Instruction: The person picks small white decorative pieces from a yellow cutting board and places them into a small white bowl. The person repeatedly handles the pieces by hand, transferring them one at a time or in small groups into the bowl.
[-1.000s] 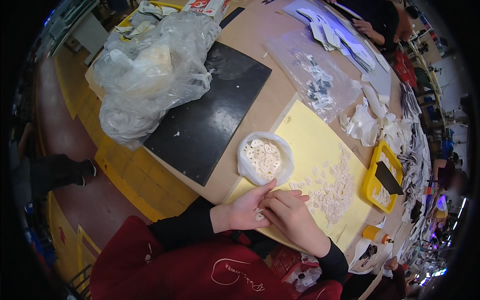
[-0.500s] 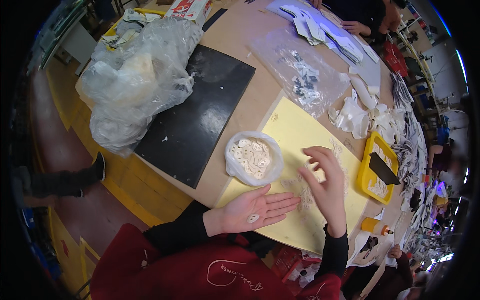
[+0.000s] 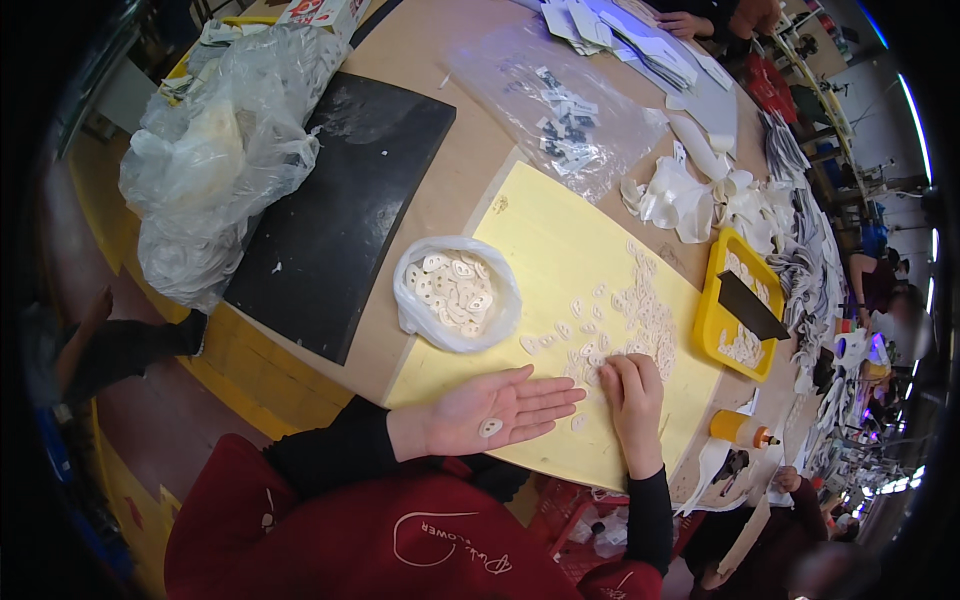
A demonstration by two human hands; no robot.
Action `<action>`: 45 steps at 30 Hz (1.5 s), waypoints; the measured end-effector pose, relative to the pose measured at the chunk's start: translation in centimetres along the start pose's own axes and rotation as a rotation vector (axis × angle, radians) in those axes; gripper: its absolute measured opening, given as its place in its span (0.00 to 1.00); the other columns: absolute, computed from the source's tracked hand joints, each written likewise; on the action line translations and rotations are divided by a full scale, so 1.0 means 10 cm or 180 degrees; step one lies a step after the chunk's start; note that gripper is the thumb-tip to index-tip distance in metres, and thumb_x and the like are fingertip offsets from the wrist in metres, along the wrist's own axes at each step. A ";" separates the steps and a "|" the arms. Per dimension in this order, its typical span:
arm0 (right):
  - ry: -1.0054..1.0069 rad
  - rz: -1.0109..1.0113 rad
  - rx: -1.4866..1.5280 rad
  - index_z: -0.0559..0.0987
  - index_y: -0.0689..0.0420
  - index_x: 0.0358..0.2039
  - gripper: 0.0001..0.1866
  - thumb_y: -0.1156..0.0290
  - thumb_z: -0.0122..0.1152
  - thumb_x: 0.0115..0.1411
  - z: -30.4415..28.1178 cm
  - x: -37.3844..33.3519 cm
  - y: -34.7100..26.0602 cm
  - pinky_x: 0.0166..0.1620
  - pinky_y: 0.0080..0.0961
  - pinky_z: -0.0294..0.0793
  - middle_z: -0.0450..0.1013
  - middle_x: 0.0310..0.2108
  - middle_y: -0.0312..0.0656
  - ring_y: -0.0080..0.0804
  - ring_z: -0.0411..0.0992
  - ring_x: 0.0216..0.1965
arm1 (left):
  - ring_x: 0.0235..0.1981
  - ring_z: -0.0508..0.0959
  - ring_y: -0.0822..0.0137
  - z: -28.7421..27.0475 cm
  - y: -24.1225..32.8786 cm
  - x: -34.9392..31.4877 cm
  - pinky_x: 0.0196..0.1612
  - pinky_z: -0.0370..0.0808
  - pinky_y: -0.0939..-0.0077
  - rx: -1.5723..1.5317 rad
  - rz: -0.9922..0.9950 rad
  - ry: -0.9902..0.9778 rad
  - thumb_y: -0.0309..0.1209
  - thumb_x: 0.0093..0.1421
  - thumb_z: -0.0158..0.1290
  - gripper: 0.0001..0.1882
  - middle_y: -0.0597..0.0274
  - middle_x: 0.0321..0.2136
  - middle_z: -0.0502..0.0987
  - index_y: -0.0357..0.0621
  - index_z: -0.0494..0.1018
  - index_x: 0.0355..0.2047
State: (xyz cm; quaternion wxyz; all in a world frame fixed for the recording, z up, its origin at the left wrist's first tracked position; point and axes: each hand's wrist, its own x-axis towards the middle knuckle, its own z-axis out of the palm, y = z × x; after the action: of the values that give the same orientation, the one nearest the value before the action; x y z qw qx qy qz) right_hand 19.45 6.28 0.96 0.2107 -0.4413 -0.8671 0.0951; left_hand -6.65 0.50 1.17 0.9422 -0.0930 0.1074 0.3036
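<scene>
My left hand (image 3: pixel 495 410) lies palm up with its fingers stretched out, over the near edge of a yellow sheet (image 3: pixel 535 220). On its palm rests one small off-white oval piece (image 3: pixel 490 428) with holes in it. My right hand (image 3: pixel 636 405) reaches down to the sheet, fingertips bent together among many similar loose pieces (image 3: pixel 645 310); whether a piece is between them I cannot make out. Beyond my left hand stands a container lined with a white plastic bag (image 3: pixel 408 310), holding a heap of such pieces (image 3: pixel 458 292).
A yellow tray (image 3: pixel 703 335) with more pieces and a dark strip (image 3: pixel 745 305) stands right, near an orange-yellow bottle (image 3: pixel 738 428). A black board (image 3: pixel 340 215) and crumpled clear plastic (image 3: pixel 215 160) lie left. At the far side, another person's hand (image 3: pixel 685 24) is near stacked pale cutouts.
My right hand has lowered onto the loose pieces, its fingers drawing together. My left hand stays flat with the piece on its palm. The whole view has shifted slightly.
</scene>
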 end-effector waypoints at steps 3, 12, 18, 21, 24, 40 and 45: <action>0.0305 0.0025 0.0080 0.80 0.64 0.36 0.08 0.80 0.71 0.56 -0.01 -0.02 0.07 0.35 0.34 0.75 0.74 0.30 0.46 0.43 0.75 0.31 | 0.76 0.51 0.61 0.01 -0.01 0.01 0.77 0.50 0.64 0.0028 -0.0011 0.0004 0.45 0.79 0.25 0.32 0.56 0.76 0.49 0.37 0.46 0.74; -0.0061 -0.1285 0.1069 0.82 0.62 0.34 0.10 0.75 0.71 0.52 -0.18 0.29 -0.46 0.34 0.35 0.74 0.76 0.32 0.44 0.41 0.77 0.33 | 0.73 0.58 0.61 0.04 -0.14 0.25 0.74 0.58 0.66 -0.0277 -0.0153 0.0711 0.45 0.79 0.29 0.32 0.53 0.75 0.51 0.36 0.46 0.74; -0.0816 -0.1978 0.1152 0.83 0.58 0.43 0.15 0.68 0.72 0.55 -0.03 0.37 -0.76 0.42 0.35 0.73 0.77 0.42 0.42 0.40 0.77 0.41 | 0.62 0.72 0.65 0.02 -0.11 0.21 0.66 0.69 0.66 -0.0090 0.0043 -0.0101 0.41 0.77 0.38 0.26 0.56 0.65 0.68 0.39 0.59 0.69; -0.0819 -0.1781 0.1289 0.83 0.57 0.44 0.18 0.66 0.73 0.53 -0.16 0.47 -0.77 0.42 0.35 0.73 0.78 0.42 0.41 0.39 0.76 0.41 | 0.53 0.77 0.67 -0.11 -0.08 0.11 0.60 0.76 0.67 -0.0161 -0.0097 0.0301 0.39 0.76 0.42 0.19 0.62 0.50 0.76 0.43 0.67 0.60; -0.0717 -0.1294 0.1282 0.83 0.56 0.46 0.19 0.68 0.74 0.53 -0.29 0.48 -0.68 0.42 0.33 0.74 0.77 0.41 0.40 0.38 0.76 0.41 | 0.51 0.78 0.67 -0.41 -0.14 0.18 0.58 0.77 0.66 -0.0672 0.0192 -0.0608 0.39 0.76 0.43 0.15 0.62 0.47 0.77 0.43 0.70 0.53; -0.1268 0.1019 0.2456 0.83 0.63 0.42 0.09 0.80 0.67 0.60 -0.25 0.51 -0.66 0.40 0.23 0.78 0.80 0.39 0.43 0.29 0.79 0.37 | 0.62 0.72 0.60 -0.14 0.03 -0.01 0.72 0.66 0.63 -0.0504 0.0190 0.0526 0.37 0.77 0.41 0.21 0.53 0.59 0.71 0.33 0.65 0.61; -0.1140 0.1658 0.3138 0.83 0.66 0.45 0.10 0.81 0.63 0.64 -0.27 0.58 -0.65 0.46 0.21 0.79 0.80 0.42 0.41 0.26 0.79 0.43 | 0.67 0.67 0.62 -0.06 0.12 -0.07 0.73 0.62 0.65 -0.0190 0.0363 0.0232 0.38 0.77 0.38 0.27 0.53 0.66 0.65 0.34 0.58 0.69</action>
State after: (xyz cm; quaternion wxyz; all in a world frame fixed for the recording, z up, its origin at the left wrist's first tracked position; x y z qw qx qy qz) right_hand 12.90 7.02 7.25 0.2109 -0.4669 -0.6055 0.6091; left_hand -8.03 0.94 0.59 0.9156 -0.1259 0.1376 0.3562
